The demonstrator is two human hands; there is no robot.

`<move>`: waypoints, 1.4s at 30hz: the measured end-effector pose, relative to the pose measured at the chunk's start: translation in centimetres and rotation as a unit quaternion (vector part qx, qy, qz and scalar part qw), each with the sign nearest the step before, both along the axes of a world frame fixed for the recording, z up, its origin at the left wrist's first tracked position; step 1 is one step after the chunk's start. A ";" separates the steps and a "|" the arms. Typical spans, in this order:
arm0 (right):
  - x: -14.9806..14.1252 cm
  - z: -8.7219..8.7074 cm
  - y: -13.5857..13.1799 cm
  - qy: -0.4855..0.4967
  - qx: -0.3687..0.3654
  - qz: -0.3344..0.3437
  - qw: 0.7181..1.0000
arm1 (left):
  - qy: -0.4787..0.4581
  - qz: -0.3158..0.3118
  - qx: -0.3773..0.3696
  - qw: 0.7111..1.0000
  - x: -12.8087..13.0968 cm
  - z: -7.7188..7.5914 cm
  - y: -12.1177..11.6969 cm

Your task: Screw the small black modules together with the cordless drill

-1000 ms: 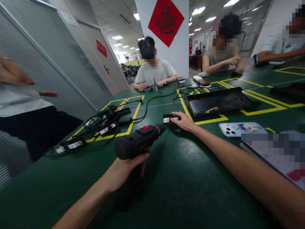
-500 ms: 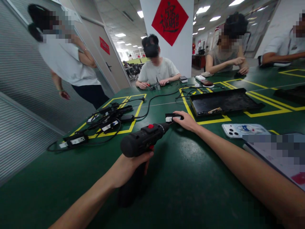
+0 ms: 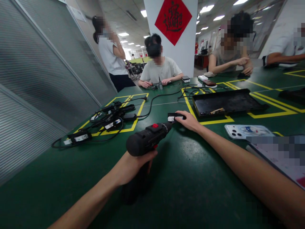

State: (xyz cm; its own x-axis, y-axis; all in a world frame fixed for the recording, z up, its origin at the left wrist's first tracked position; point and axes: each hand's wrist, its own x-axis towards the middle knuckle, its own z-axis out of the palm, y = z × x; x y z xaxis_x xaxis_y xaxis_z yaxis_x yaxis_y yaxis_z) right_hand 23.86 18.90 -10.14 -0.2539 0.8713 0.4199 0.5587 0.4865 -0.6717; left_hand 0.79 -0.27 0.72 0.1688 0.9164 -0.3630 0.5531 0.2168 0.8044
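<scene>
Over the green table (image 3: 202, 184), a black drill (image 3: 145, 140) with red switches points at a black-and-white block (image 3: 171, 118), perhaps touching.

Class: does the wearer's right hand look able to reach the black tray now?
Probably yes: only tabletop and yellow tape lie between the right hand and the black tray, though the hand may need to release the small black piece.

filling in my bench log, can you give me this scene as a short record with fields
left grip: around the handle of a black drill
right grip: on a small black-and-white block
drill tip: pointed at the block; contact too small to tell
surface: green table
left of table: tangled black cables
right of table: black tray, phone
across: seated person
</scene>
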 end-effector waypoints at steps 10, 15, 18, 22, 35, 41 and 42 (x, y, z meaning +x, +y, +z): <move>0.0 0.0 0.0 0.006 -0.005 0.002 1.000 | -0.010 -0.005 0.018 1.000 -0.1 -0.7 0.0; 0.1 -0.1 0.2 0.010 -0.005 0.007 1.000 | -0.018 0.000 0.010 1.000 -0.1 -0.6 -0.1; 0.1 -0.2 0.2 0.010 -0.004 0.007 1.000 | -0.024 -0.008 0.008 1.000 0.2 -0.2 -0.3; 0.1 -0.2 0.2 0.012 -0.003 0.006 1.000 | -0.018 -0.012 0.011 1.000 0.6 0.1 -0.4; 0.1 -0.5 0.4 0.018 -0.001 0.006 1.000 | -0.004 -0.027 0.002 1.000 0.4 0.1 -0.2; 0.1 -0.2 0.2 0.015 -0.002 0.011 1.000 | -0.002 -0.030 0.007 1.000 0.7 0.2 -0.3; 0.1 -0.1 0.1 0.015 -0.002 0.011 1.000 | -0.005 -0.029 0.006 1.000 0.7 0.3 -0.4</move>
